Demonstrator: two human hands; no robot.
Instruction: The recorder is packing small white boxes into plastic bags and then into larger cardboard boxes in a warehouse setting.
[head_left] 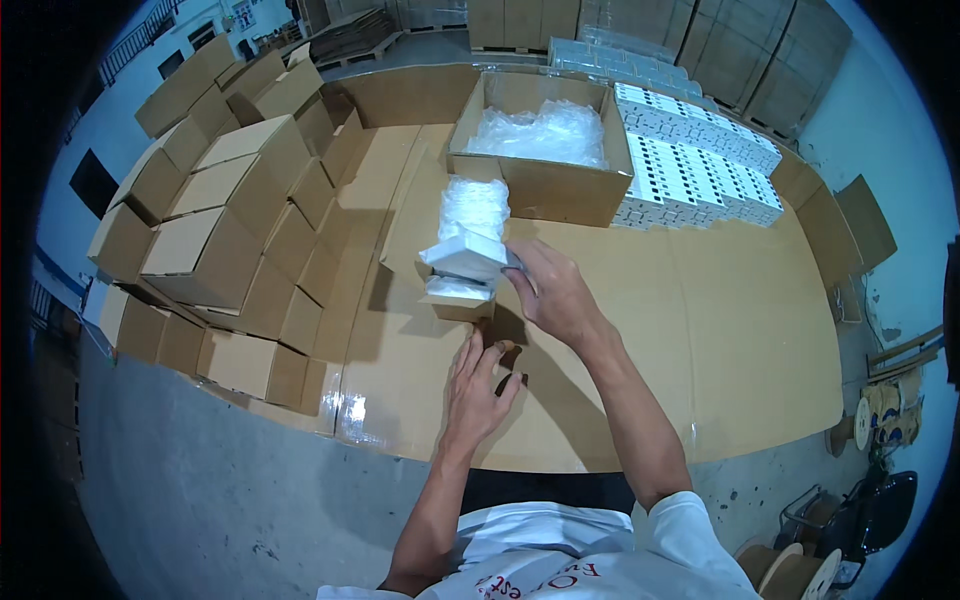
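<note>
Your left hand (480,385) lies flat and open on the cardboard sheet (700,330), holding nothing, just nearer you than the small brown carton (458,306).
Your right hand (550,290) is closed on one white box (468,257) right above that carton, whose inside is hidden. Beyond it stands one large open carton (545,185) of clear plastic bags (540,133), white boxes (700,160) stacked to its right, too many to count, and folded cartons (220,230) piled to its left.

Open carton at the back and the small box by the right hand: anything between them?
Head view: a clear plastic-wrapped bundle lies between the open carton and the small box, on cardboard.
</note>
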